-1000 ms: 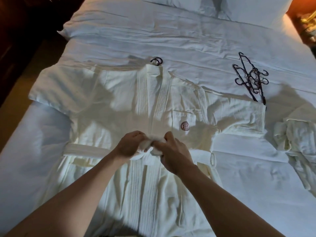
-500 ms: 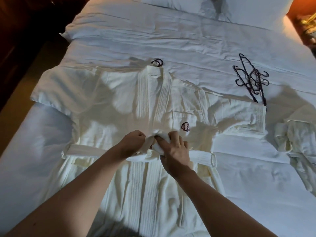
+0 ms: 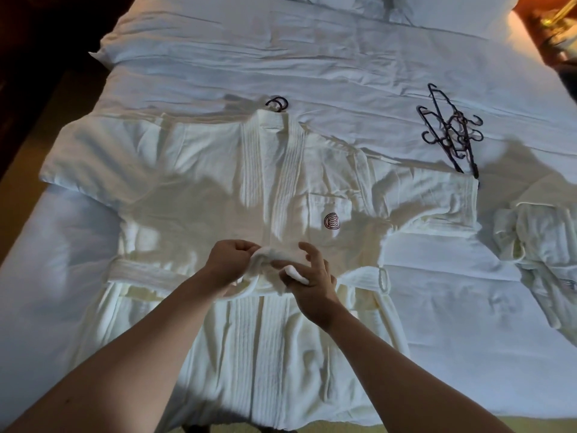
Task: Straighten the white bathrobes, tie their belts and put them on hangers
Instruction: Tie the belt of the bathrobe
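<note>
At the waist of the bathrobe (image 3: 199, 195) spread on the bed (image 3: 343, 67), left hand (image 3: 229, 265) and right hand (image 3: 312, 284) each grasp the belt (image 3: 146, 273) mid-knot; next, likely pull ends snug

Both hands, left hand (image 3: 229, 265) and right hand (image 3: 312, 287), are sitting at the waist of the robe (image 3: 193, 189), which is covering the bed (image 3: 343, 67) on every side of them. The belt (image 3: 140, 273) is running out to each side just beside the hands. Beyond the right hand and further right, hangers (image 3: 449, 132) are lying in a tangle, touching the sleeve's end. A second robe (image 3: 543, 245) is bunching well to the right. Bare sheet is lying between that robe and the right hand, and far beyond the collar.
</note>
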A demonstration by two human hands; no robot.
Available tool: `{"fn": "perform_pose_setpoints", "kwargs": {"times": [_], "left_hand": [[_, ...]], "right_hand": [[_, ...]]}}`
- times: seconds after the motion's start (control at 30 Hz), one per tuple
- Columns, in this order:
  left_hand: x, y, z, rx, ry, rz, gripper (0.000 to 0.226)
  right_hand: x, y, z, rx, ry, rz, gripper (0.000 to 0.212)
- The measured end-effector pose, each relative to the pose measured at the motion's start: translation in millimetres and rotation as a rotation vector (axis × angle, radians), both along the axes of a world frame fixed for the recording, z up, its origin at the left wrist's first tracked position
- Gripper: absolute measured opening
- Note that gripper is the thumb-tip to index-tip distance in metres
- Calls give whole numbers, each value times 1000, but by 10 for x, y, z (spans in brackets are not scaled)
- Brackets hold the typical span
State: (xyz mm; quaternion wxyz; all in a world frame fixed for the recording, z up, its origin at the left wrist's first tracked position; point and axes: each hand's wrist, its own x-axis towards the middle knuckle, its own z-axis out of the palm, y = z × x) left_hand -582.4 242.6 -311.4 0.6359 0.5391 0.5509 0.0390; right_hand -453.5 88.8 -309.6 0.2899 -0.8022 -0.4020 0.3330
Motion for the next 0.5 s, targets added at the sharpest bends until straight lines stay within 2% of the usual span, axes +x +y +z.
{"fn": "perform_pose_setpoints", "kwargs": {"times": [0.13, 0.2, 0.33, 0.37, 0.43, 0.5], "left_hand": [[-43, 95, -157, 168, 195, 90, 17], [-69, 134, -198, 239, 282, 72, 13], [-112, 84, -226, 406, 320, 15, 15], [-164, 61, -234, 445, 306, -25, 17], [-338, 4, -221, 596, 293, -109, 30], [-614, -52, -239, 843, 348, -81, 39]], "right_hand": [[88, -110, -1, 24, -26, -184, 21], [135, -141, 43, -8, -69, -244, 28], [190, -152, 108, -173, 32, -174, 23], [248, -190, 106, -190, 78, -103, 27], [393, -311, 87, -142, 81, -12, 51], [521, -437, 61, -111, -81, -134, 66]]}}
